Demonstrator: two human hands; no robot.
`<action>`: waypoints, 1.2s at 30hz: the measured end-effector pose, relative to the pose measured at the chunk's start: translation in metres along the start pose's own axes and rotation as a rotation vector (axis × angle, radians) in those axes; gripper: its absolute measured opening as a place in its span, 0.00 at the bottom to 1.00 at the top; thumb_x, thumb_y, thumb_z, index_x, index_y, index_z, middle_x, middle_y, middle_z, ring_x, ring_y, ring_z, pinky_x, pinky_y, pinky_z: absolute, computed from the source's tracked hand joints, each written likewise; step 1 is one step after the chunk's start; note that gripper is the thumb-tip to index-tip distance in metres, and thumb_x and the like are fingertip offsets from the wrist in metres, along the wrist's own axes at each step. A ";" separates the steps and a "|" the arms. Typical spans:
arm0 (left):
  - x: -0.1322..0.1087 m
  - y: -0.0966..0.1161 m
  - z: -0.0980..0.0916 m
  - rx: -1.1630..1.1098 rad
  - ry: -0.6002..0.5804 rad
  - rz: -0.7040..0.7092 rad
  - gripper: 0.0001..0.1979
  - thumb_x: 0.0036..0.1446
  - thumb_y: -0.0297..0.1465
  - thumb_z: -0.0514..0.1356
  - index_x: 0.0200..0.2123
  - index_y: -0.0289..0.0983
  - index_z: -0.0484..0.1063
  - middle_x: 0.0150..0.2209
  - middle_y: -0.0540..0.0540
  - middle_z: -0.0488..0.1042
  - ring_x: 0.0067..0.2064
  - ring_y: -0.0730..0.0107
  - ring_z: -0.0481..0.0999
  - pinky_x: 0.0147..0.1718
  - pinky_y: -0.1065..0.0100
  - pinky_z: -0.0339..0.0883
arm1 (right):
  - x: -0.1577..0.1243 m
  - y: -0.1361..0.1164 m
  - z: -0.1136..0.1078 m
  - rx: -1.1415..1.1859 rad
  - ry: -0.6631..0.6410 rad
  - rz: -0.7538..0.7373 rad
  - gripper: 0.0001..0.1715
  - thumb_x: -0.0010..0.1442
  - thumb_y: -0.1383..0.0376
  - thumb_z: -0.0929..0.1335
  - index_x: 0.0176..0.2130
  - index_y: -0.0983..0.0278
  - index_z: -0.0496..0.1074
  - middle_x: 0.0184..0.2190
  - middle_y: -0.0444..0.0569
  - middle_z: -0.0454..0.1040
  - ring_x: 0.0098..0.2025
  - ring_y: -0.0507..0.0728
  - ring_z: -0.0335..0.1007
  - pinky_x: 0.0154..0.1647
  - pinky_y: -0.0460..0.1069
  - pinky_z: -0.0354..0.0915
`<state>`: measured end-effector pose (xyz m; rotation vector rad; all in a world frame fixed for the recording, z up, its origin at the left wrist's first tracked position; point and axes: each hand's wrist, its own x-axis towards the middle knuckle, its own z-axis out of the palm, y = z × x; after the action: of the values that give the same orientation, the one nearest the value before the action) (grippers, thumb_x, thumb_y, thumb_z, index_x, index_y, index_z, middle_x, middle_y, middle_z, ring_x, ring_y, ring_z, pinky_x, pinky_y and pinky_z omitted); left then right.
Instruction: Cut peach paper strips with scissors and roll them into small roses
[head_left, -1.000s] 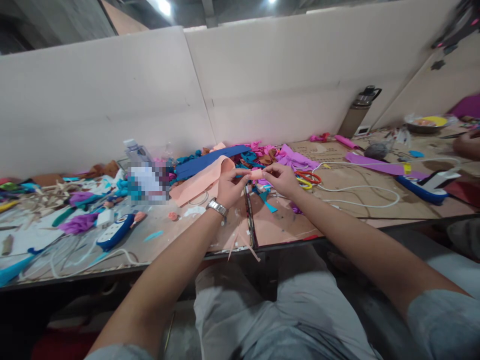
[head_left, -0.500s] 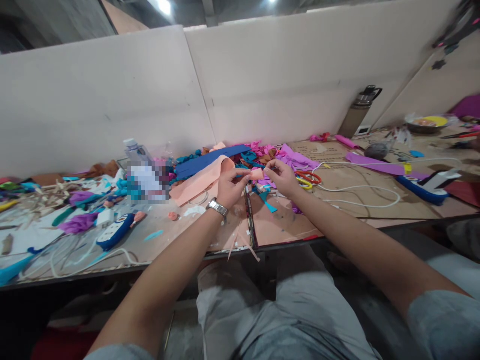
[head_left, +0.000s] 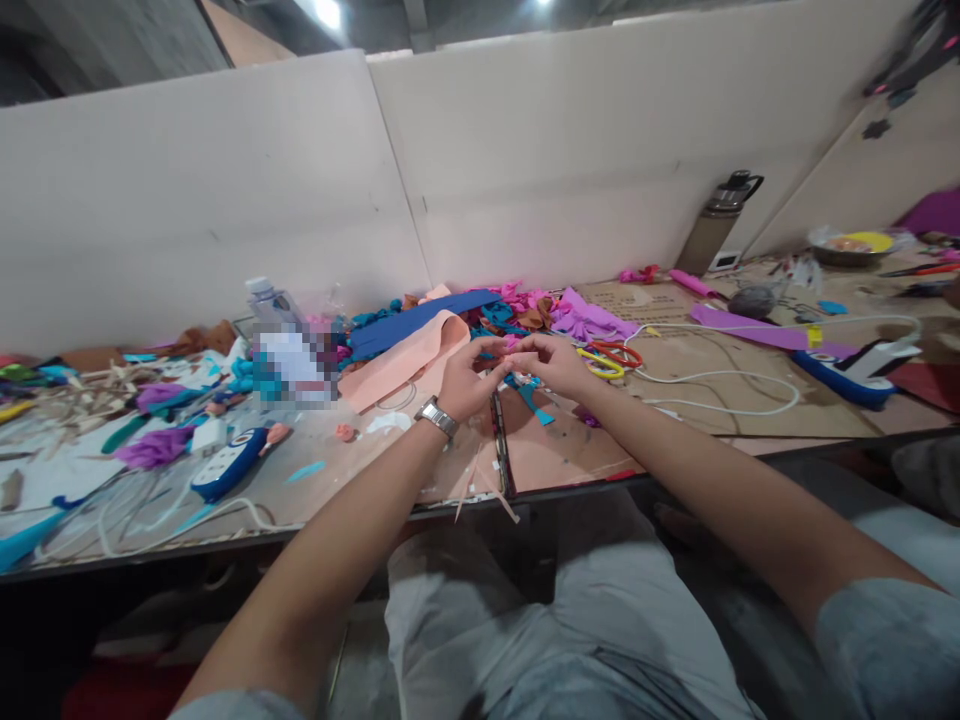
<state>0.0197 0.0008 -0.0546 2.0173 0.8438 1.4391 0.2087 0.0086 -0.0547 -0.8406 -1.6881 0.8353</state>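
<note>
Above the table's front part, my left hand (head_left: pixel 471 378) and my right hand (head_left: pixel 556 366) meet fingertip to fingertip. Between them they pinch a small strip of peach crepe paper (head_left: pixel 520 358), mostly covered by the fingers. A watch sits on my left wrist. Just beyond my left hand lies a larger folded sheet of peach crepe paper (head_left: pixel 401 360), partly over a blue sheet (head_left: pixel 424 322). Yellow and orange looped handles (head_left: pixel 616 356), apparently of scissors, rest to the right of my right hand. A small peach paper rosette (head_left: pixel 346 432) lies to the left.
Crumpled coloured paper (head_left: pixel 592 318) is heaped along the white partition. Blue-and-white power strips (head_left: pixel 231 464) with trailing white cables lie left and right. A clear bottle (head_left: pixel 261 288) stands at left, a dark flask (head_left: pixel 716 225) on the right behind the cardboard (head_left: pixel 720 400).
My hands have drawn closer together, and the fingers now cover most of the small peach strip. My right hand has shifted slightly left and its fingers have bent over the paper.
</note>
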 end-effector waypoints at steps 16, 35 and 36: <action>-0.002 -0.003 0.001 -0.065 -0.055 -0.037 0.15 0.56 0.39 0.69 0.40 0.36 0.72 0.40 0.44 0.74 0.43 0.67 0.77 0.44 0.63 0.78 | 0.000 0.002 -0.001 0.007 -0.061 0.036 0.15 0.56 0.54 0.71 0.31 0.63 0.71 0.24 0.43 0.72 0.26 0.52 0.67 0.28 0.47 0.63; -0.002 -0.005 0.004 -0.089 -0.045 -0.108 0.16 0.52 0.41 0.71 0.35 0.35 0.73 0.37 0.46 0.74 0.39 0.68 0.77 0.43 0.62 0.77 | -0.001 0.005 0.002 0.036 -0.093 0.056 0.17 0.59 0.51 0.69 0.34 0.60 0.66 0.23 0.40 0.67 0.25 0.52 0.61 0.28 0.47 0.58; -0.002 -0.005 0.004 -0.082 -0.043 -0.100 0.16 0.53 0.41 0.70 0.35 0.35 0.73 0.37 0.45 0.74 0.39 0.68 0.77 0.43 0.62 0.77 | -0.001 0.005 0.002 0.052 -0.098 0.066 0.17 0.59 0.50 0.69 0.33 0.60 0.66 0.23 0.40 0.67 0.25 0.52 0.62 0.27 0.47 0.59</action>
<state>0.0218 0.0028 -0.0605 1.9114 0.8416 1.3487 0.2075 0.0103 -0.0599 -0.8349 -1.7244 0.9749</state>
